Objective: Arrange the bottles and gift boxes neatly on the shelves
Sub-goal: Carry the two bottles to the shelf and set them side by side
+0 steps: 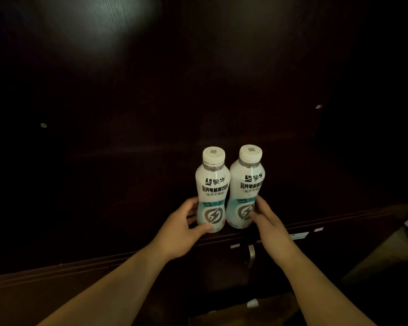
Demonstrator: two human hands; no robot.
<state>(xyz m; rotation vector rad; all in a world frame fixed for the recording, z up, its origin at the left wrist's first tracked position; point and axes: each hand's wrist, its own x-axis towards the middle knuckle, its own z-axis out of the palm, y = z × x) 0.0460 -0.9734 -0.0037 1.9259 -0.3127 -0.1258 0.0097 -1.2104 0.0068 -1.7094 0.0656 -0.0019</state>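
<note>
Loosely cupped, left hand (183,228): thumb laid across the lower front of the left bottle (212,189), fingers curled round its far left side, wrist bent up from a forearm rising from the bottom left corner. Right hand (267,220) mirrored: fingers (262,204) flat against the right flank of the right bottle (246,187), thumb at the lower front near the round grey emblem, forearm stretched in from the bottom right corner. Contact plain on both sides; firm clasp or mere steadying touch, cannot tell.

Between the two hands, both bottles upright, touching or nearly touching at the shoulders, labels forward, white caps on top. Same milky white body, pale blue band, dark printed characters. Left bottle a shade nearer the camera, both close to the front edge of the dark wooden shelf (316,225).

Further out: dark back panel above with a pale reflection at top, small metal fittings on either side, a metal handle (251,255) on the cabinet front just below the shelf edge, pale stickers along that edge.
</note>
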